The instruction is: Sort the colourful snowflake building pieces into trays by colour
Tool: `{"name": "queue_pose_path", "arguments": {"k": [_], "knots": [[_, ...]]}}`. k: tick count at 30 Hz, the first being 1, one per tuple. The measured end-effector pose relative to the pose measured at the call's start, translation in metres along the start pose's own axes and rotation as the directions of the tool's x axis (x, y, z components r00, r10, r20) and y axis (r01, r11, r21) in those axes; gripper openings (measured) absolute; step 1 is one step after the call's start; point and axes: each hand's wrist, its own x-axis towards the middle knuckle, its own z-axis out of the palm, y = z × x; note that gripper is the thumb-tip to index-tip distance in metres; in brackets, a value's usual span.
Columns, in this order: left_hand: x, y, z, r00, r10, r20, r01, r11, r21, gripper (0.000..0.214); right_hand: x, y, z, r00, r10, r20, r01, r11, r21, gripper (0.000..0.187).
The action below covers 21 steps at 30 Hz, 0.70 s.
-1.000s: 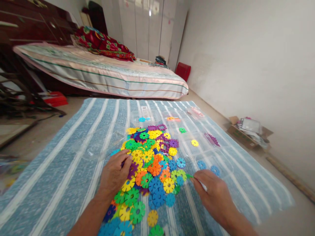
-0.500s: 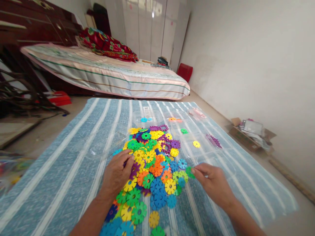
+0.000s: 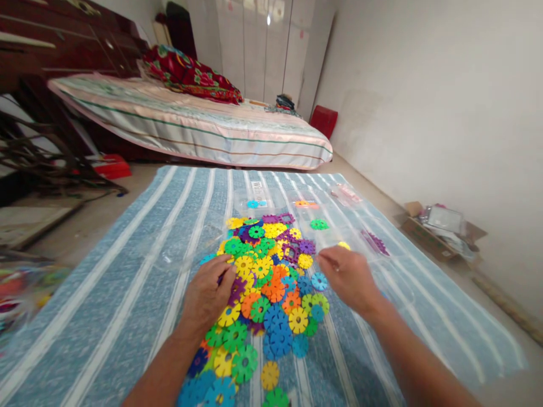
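A heap of flat plastic snowflake discs in yellow, green, blue, orange and purple lies on a blue striped mat. My left hand rests on the heap's left side, fingertips on a purple disc. My right hand hovers at the heap's right edge with fingers drawn together, pointing away from me; whatever is between them is hidden. Just beyond it lies a clear compartment tray holding a green disc, a yellow disc, purple pieces, blue pieces and orange pieces in separate cells.
A low bed with a red flowered quilt stands beyond the mat. A cardboard box sits by the right wall. Dark wooden furniture is on the left, and blurred coloured pieces lie at the left edge.
My right hand, pinching a green disc at the heap's right side, has moved up and left toward the tray; the disc no longer shows. My left hand has stayed on the heap.
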Motion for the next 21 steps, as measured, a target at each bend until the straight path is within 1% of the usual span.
{"name": "queue_pose_path", "arguments": {"k": [2,4,6,8,10,12,15,18,20,21], "knots": [[-0.001,0.000,0.001,1.000,0.004,-0.007,-0.004,1.000,-0.006,0.037,-0.028,-0.010,0.014,0.990,-0.022,0.138,0.024,1.000,-0.012,0.021],[-0.001,0.000,0.000,1.000,0.008,-0.008,-0.008,1.000,-0.014,0.037,-0.052,-0.016,0.027,0.980,-0.009,0.198,0.015,0.999,-0.029,0.015],[-0.002,0.000,0.000,1.000,0.009,-0.007,-0.009,1.000,-0.019,0.036,-0.069,-0.018,0.038,0.981,-0.004,0.193,0.010,0.999,-0.032,0.010],[-0.002,0.000,0.000,1.000,0.006,-0.006,-0.006,1.000,-0.020,0.036,-0.079,-0.018,0.047,0.989,-0.008,0.147,0.013,0.999,-0.037,0.012],[-0.002,0.000,0.000,1.000,0.002,-0.003,-0.002,1.000,-0.019,0.036,-0.085,-0.016,0.055,0.995,-0.023,0.099,0.029,0.998,-0.054,0.021],[-0.002,0.001,0.000,1.000,0.001,0.004,-0.001,1.000,-0.020,0.037,-0.089,-0.017,0.062,0.996,-0.043,0.075,0.048,0.997,-0.064,0.027],[-0.001,0.001,0.000,1.000,-0.003,0.010,0.003,1.000,-0.026,0.037,-0.090,-0.021,0.068,0.997,-0.046,0.061,0.048,0.998,-0.038,0.025],[0.000,0.001,0.000,1.000,-0.002,0.009,0.002,1.000,-0.027,0.036,-0.088,-0.025,0.064,0.999,-0.028,0.044,0.025,0.998,0.052,0.014],[-0.001,0.001,0.000,1.000,0.000,0.006,0.000,1.000,-0.028,0.036,-0.082,-0.024,0.055,0.999,-0.037,0.022,0.034,0.991,0.131,0.011],[-0.001,0.001,0.000,1.000,0.000,0.004,0.000,1.000,-0.029,0.036,-0.078,-0.021,0.049,0.999,-0.046,-0.016,0.048,0.986,0.159,0.012]]}}
